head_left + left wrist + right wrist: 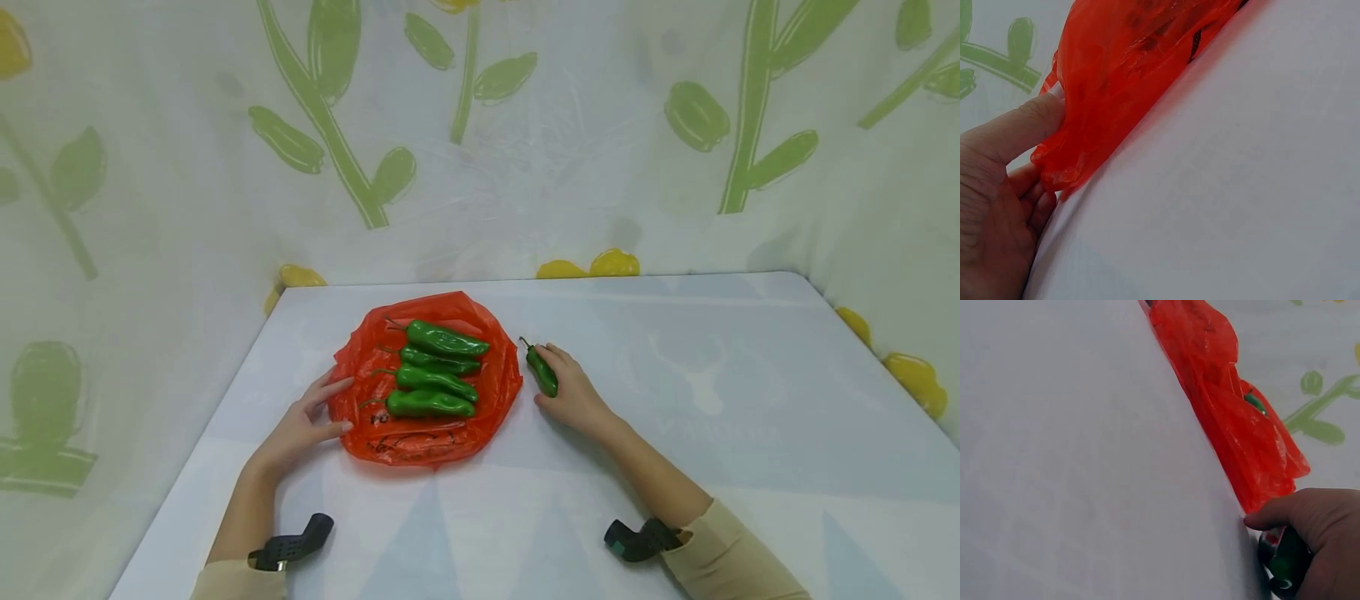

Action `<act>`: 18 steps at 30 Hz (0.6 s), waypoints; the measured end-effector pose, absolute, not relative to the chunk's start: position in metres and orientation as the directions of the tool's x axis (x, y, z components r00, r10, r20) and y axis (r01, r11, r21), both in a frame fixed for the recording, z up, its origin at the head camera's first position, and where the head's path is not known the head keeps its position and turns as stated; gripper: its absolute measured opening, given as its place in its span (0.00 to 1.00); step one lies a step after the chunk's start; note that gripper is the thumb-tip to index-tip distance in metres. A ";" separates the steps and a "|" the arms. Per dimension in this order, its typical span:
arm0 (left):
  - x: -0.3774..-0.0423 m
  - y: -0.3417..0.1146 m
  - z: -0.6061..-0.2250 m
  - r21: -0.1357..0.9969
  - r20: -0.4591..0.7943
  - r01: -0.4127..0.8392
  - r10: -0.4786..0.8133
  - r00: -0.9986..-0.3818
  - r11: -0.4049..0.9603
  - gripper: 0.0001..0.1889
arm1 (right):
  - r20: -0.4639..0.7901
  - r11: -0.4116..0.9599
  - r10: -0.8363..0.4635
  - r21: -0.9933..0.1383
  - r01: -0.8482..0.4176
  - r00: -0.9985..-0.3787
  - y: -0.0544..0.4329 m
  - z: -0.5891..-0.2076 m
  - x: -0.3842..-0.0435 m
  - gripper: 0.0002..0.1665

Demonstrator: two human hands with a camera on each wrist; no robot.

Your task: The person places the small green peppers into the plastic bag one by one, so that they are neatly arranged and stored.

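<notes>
A crumpled red plastic bag [420, 446] lies spread on the white table, its edges raised. Several green peppers [438, 381] rest on it in a rough column, stems to the left. At the bag's left edge is my left hand [303, 425], with thumb and fingers spread apart and touching the plastic. The left wrist view shows the thumb against the red bag [1116, 81] and other fingers partly hidden below. Just right of the bag, my right hand [573, 396] holds another green pepper [542, 372] low over the table, its stem pointing away from me.
The white table [750, 392] extends widely to the right of the bag. Behind it hangs a pale curtain [570, 192] printed with green stems and yellow flowers. Each wrist carries a black camera, one on the left [292, 546] and one on the right [641, 540].
</notes>
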State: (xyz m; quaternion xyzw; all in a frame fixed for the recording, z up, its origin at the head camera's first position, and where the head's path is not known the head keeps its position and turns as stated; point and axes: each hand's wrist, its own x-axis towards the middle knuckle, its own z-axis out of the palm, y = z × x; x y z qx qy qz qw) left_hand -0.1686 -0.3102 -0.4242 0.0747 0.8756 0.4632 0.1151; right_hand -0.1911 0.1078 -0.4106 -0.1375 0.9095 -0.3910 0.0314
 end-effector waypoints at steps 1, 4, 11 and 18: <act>-0.169 -0.310 -0.424 0.829 -0.130 0.025 0.236 -0.963 0.559 0.39 | 0.057 0.664 -0.271 -0.712 -0.230 -0.961 0.109 -0.412 -0.192 0.41; -0.168 -0.310 -0.424 0.830 -0.126 0.029 0.238 -0.963 0.557 0.39 | 0.074 0.653 -0.257 -0.722 -0.230 -0.964 0.110 -0.415 -0.192 0.39; -0.169 -0.310 -0.425 0.829 -0.124 0.031 0.239 -0.963 0.558 0.39 | 0.155 0.626 -0.222 -0.734 -0.262 -0.963 0.112 -0.420 -0.193 0.37; -0.171 -0.311 -0.427 0.825 -0.136 0.023 0.239 -0.962 0.564 0.39 | 0.070 0.589 -0.195 -0.789 -0.174 -0.978 0.112 -0.416 -0.193 0.36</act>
